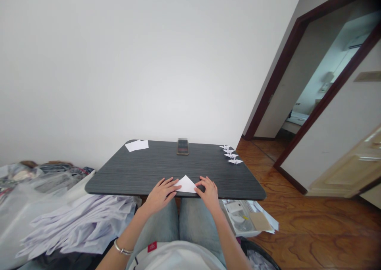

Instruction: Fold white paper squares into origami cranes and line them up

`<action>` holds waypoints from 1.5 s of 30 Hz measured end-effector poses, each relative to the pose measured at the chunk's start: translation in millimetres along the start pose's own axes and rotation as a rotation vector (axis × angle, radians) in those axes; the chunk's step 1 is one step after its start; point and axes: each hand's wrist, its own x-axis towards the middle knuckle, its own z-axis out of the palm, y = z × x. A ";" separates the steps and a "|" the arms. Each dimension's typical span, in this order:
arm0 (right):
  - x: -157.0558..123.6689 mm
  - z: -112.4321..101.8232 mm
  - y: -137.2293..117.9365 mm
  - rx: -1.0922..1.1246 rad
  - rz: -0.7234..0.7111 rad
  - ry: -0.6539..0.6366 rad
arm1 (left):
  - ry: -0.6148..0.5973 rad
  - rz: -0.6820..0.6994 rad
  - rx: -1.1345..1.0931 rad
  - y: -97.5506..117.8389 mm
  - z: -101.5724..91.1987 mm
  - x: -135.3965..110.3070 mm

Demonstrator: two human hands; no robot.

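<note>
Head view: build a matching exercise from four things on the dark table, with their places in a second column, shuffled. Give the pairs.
Things:
1. paper triangle
2. flat white sheets
3. phone
4. folded paper birds

Places on the table:
a. middle of the far edge
b. near edge, between the left hand and the right hand, touched by both
c. along the right edge, in a row
d. far left corner

Pairs: 1-b, 2-d, 3-a, 4-c
</note>
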 end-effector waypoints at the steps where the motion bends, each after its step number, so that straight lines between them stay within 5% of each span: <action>1: 0.8 0.8 -0.6 0.036 0.000 0.017 | -0.002 -0.004 -0.009 -0.4 0.4 0.0; 6: 6.6 3.6 -0.2 0.342 -0.029 0.045 | 0.067 -0.064 -0.189 -2.4 2.5 0.5; 11: 7.5 2.4 -6.1 0.788 0.084 -0.032 | 0.264 -0.208 -0.794 5.4 -2.4 6.5; 16: 2.7 -8.0 -18.5 1.014 0.166 -0.064 | 0.287 -0.330 -1.140 22.0 -15.0 12.0; 22: -4.6 -34.2 -34.3 1.117 0.081 0.054 | 0.387 -0.405 -1.202 37.1 -38.6 8.3; 29: -16.3 -53.7 -45.4 1.025 0.010 -0.033 | 0.424 -0.404 -1.184 52.0 -60.0 4.2; 37: -19.1 -58.0 -51.0 1.006 -0.114 0.030 | 0.431 -0.422 -1.138 59.4 -66.5 2.5; 45: -18.2 -50.6 -50.9 1.082 -0.129 -0.066 | 0.422 -0.426 -1.110 60.9 -66.0 2.5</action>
